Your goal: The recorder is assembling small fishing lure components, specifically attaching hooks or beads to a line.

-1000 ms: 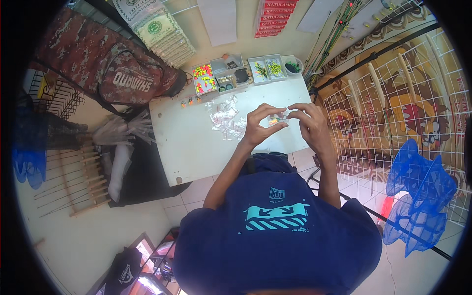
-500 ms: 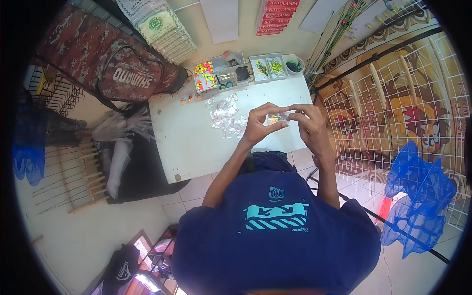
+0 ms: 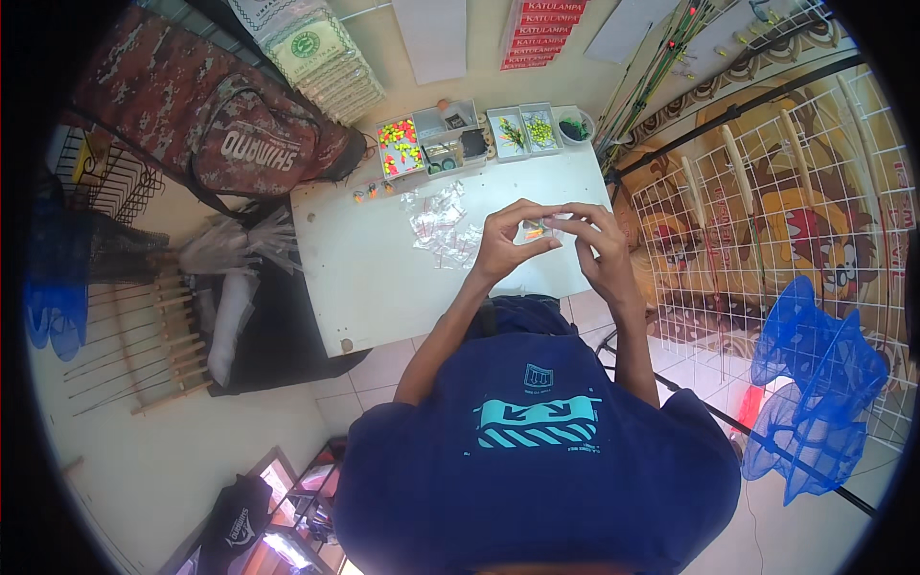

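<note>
Fingers pinched a small packet above the desk

Fingertips of both hands met on one small clear packet [image 3: 534, 230] with something yellowish inside, held in the air just over the right part of the white desk [image 3: 383, 287]. The left hand [image 3: 505, 244] had its thumb and forefinger closed on the packet's left end, the other fingers curled. The right hand [image 3: 599, 251] gripped the right end between thumb and forefinger, its remaining fingers loosely bent. What exactly lay inside the packet was too small to tell.

Just left of the hands, near the desk's middle, lay a loose heap of empty clear bags [image 3: 443, 222]. A few small orange floats [image 3: 373, 193] sat toward the far left corner. Along the far edge stood a row of compartment trays [image 3: 450, 144] holding bright pink, yellow and green pieces, with a small round bowl [image 3: 576, 127] at the far right corner.

Beyond the desk's left side, a camouflage bag [image 3: 211, 125] leaned against the wall. A white wire grid [image 3: 767, 240] stood to the right of the desk, and blue nets [image 3: 815, 383] hung beside it.
</note>
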A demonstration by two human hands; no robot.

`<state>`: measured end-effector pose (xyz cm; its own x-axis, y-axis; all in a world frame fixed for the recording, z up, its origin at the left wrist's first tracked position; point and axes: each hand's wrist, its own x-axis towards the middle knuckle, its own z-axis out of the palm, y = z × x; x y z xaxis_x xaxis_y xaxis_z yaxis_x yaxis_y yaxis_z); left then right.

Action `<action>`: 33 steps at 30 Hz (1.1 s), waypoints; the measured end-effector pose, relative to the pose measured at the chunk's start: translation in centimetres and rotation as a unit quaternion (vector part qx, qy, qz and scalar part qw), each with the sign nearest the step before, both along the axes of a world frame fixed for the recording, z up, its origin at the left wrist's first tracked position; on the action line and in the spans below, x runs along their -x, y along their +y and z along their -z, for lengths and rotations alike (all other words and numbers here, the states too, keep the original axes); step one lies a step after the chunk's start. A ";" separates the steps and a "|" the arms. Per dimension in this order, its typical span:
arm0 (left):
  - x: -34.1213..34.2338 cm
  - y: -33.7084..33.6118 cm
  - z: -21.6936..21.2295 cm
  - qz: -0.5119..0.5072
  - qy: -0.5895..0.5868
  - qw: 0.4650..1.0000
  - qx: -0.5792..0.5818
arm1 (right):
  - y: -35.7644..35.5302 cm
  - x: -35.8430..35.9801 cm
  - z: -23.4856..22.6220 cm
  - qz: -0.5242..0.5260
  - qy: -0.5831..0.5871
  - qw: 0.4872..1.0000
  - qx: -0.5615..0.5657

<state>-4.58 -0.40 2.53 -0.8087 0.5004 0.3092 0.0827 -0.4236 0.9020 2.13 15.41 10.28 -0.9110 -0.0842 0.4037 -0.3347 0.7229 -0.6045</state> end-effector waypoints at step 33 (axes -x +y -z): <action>-0.8 -0.4 -0.8 -0.174 0.132 0.959 0.183 | -0.2 0.7 3.0 0.116 -0.180 0.921 0.325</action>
